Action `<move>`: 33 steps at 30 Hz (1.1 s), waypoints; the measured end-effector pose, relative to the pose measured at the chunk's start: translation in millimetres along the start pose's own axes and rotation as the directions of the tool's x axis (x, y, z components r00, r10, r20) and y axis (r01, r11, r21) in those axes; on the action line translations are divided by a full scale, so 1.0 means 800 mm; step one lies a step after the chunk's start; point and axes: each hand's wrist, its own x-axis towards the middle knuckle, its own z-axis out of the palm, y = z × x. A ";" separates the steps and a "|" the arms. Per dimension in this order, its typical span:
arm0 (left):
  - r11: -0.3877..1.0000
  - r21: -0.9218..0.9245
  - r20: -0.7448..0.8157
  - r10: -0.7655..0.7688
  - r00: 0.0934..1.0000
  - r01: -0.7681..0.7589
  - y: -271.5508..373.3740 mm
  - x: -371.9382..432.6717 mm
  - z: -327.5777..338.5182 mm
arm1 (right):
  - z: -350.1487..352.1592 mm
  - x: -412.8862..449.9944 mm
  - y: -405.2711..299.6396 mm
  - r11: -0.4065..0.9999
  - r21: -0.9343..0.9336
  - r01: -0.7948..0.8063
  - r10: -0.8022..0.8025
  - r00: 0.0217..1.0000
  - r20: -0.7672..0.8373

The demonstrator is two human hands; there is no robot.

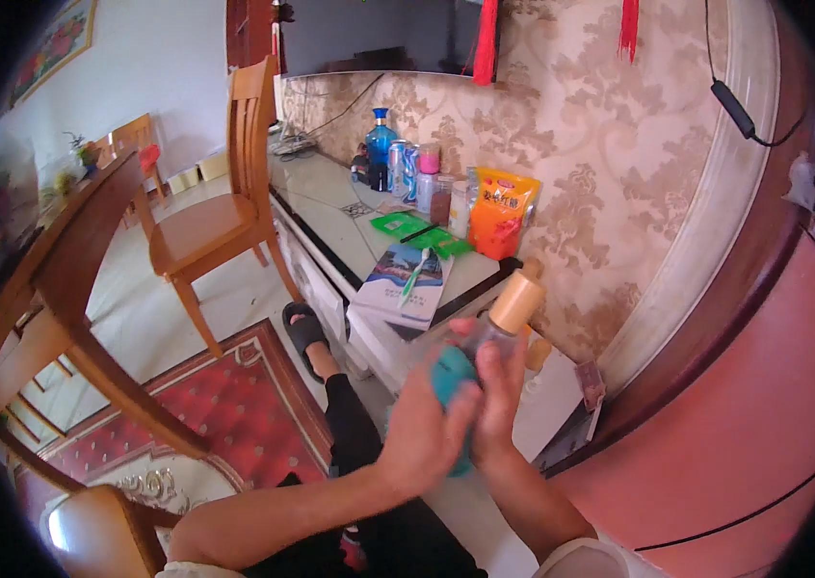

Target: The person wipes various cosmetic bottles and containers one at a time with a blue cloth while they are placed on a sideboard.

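Observation:
My right hand [498,404] grips a cosmetic-style bottle [493,338] with a frosted body and a tall wood-toned cap [516,302]. The bottle is tilted, its cap pointing up and to the right. In my left hand [418,430] a teal cloth [453,376] is bunched against the bottle's lower part. Both hands are close together, so fingers and cloth hide most of the bottle's body. Beyond them, a booklet [400,289] lies on the cabinet's corner with a green and white toothbrush [416,278] across it.
Along the low cabinet [313,180] stand a blue glass bottle [381,144], several cans and jars, and an orange pouch [500,213]. Green packets [418,233] lie before them. Wooden chairs, one chair [205,227] beside the cabinet, and a wooden table [82,289] occupy the left.

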 end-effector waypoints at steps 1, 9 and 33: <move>0.947 0.230 0.067 0.215 0.974 -0.225 -0.008 0.002 0.001 | -0.007 0.005 0.005 1.000 -0.007 0.005 -0.006 1.000 -0.006; 0.979 -0.039 0.319 0.201 0.926 -0.199 -0.062 0.029 -0.006 | -0.030 0.013 0.004 0.985 0.115 0.128 -0.131 0.991 0.020; 0.111 -0.093 0.833 -0.535 0.138 0.989 -0.029 0.000 -0.005 | -0.149 -0.124 -0.069 0.543 -0.747 0.383 0.182 0.815 0.550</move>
